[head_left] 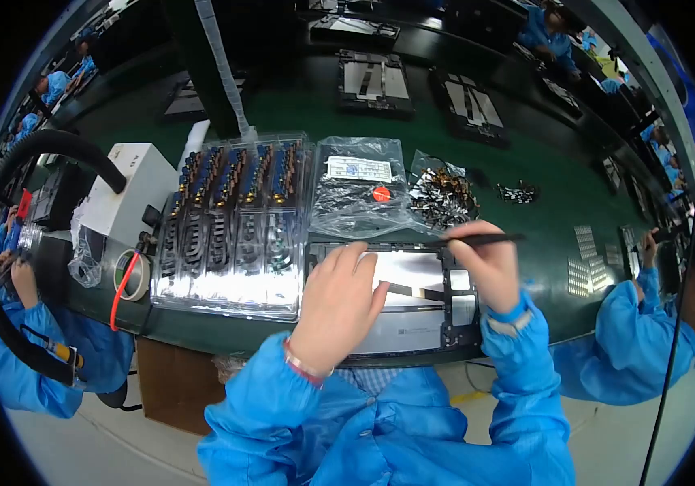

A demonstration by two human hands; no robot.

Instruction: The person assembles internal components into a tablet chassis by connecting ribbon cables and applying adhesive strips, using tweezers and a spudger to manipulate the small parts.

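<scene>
1. Clear plastic forms the tray [234,235] that is seen just to the left of the left hand [335,308]; its long compartments are filled with rows of small parts, blue and copper-coloured at the far end and dark and silvery nearer the bench edge.
2. A transparent bag [361,186] is laid just beyond both hands; a white label and a round red sticker are seen on it, but its contents cannot be made out.
3. A second, smaller clear bag [442,194] of small dark and brassy parts is placed beyond the right hand [485,267], and a loose cluster of dark parts [518,193] lies further to the right of it.
4. The flat device assembly [412,304] is found directly under both hands, at the near edge of the green bench [574,186]. A silvery, reflective middle plate is shown, framed by a dark border, with small dark components along its right side.
5. The left hand is rested on the assembly's left part, palm down, fingers loosely spread and holding nothing that can be seen.
6. The right hand is closed around a thin dark tool [477,240], which is held nearly level above the assembly's far right corner.
7. A roll of tape [133,275] with a red strip is seen well to the left of the left hand, beside the tray.
</scene>
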